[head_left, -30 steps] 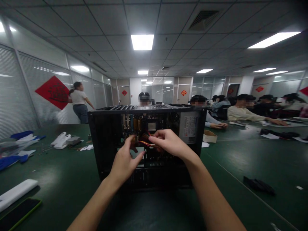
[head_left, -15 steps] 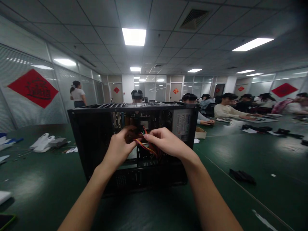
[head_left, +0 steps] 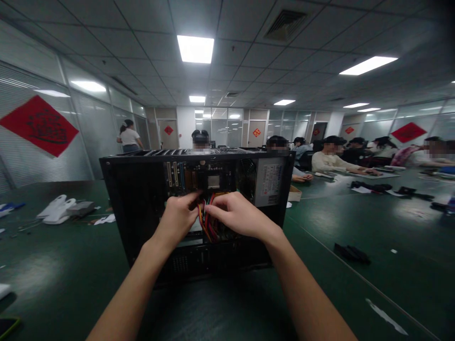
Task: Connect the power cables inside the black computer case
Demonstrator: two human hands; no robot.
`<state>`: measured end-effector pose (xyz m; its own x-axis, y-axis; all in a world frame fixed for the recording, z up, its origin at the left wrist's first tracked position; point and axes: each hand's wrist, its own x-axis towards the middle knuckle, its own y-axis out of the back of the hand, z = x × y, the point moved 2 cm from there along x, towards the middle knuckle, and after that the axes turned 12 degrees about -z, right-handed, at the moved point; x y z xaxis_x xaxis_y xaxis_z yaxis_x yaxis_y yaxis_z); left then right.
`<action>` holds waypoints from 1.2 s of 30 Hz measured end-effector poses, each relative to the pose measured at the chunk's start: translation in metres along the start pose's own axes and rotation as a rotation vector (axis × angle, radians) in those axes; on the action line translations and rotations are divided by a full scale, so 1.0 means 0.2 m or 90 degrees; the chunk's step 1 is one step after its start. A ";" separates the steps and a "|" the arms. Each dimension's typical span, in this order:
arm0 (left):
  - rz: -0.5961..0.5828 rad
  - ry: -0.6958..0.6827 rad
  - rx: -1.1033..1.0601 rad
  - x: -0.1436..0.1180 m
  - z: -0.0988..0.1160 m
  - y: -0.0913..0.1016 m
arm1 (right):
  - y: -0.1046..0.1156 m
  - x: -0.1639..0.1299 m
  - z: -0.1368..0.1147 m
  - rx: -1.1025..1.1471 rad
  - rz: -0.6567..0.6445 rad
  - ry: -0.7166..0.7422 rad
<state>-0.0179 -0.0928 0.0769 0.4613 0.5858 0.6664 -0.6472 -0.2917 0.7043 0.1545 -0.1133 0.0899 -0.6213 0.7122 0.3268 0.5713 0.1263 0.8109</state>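
Observation:
An open black computer case [head_left: 131, 203] stands on the table in front of me, its inside facing me. My right hand [head_left: 236, 210] is closed on a bundle of red, yellow and black power cables [head_left: 209, 229], thumb and forefinger pinched at its upper part. On the bundle's left side is my left hand [head_left: 177, 213], curled with thumb against the cables and forefinger reaching toward the motherboard; its other fingertips are hidden. The processor socket area [head_left: 213, 182] shows above my hands. A labelled power supply [head_left: 270, 182] sits at the case's upper right, beside a round fan [head_left: 248, 173].
On the left of the green table [head_left: 64, 255] lie a white plastic bag [head_left: 57, 208] and a grey box [head_left: 81, 208]. A cardboard box [head_left: 294, 194] is behind the case's right side. A black item [head_left: 351, 253] lies to the right. Several people sit across the table.
Both hands have shifted slightly, and the cables now hang more upright between them. The processor socket area is more exposed. My view has turned a little; the standing person at the back has moved.

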 end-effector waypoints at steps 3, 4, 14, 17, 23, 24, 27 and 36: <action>-0.001 -0.015 -0.010 0.00 -0.01 -0.04 | 0.01 -0.01 0.01 -0.177 0.153 -0.002; -0.002 -0.014 -0.012 0.01 -0.02 -0.05 | 0.01 -0.01 0.01 -0.235 0.172 0.009; -0.144 -0.012 -0.046 0.02 -0.08 -0.14 | -0.16 0.09 0.22 -0.450 0.054 -0.125; -0.186 -0.005 -0.043 0.01 -0.12 -0.15 | -0.18 0.08 0.37 -0.402 0.026 -0.200; -0.180 0.073 -0.017 -0.02 -0.21 -0.22 | -0.17 0.05 0.54 -0.283 0.037 -0.239; -0.166 0.089 -0.017 -0.02 -0.23 -0.23 | -0.18 0.05 0.54 -0.278 0.043 -0.229; -0.130 0.090 0.015 0.00 -0.26 -0.25 | -0.18 0.06 0.53 -0.276 0.054 -0.200; -0.311 -0.021 0.203 0.11 -0.35 -0.37 | -0.20 0.08 0.55 -0.252 0.036 -0.197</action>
<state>-0.0029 -0.0050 0.0223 0.6820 0.6873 0.2500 -0.1431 -0.2099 0.9672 0.1820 -0.0309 0.0090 -0.3730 0.8893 0.2646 0.3143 -0.1473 0.9378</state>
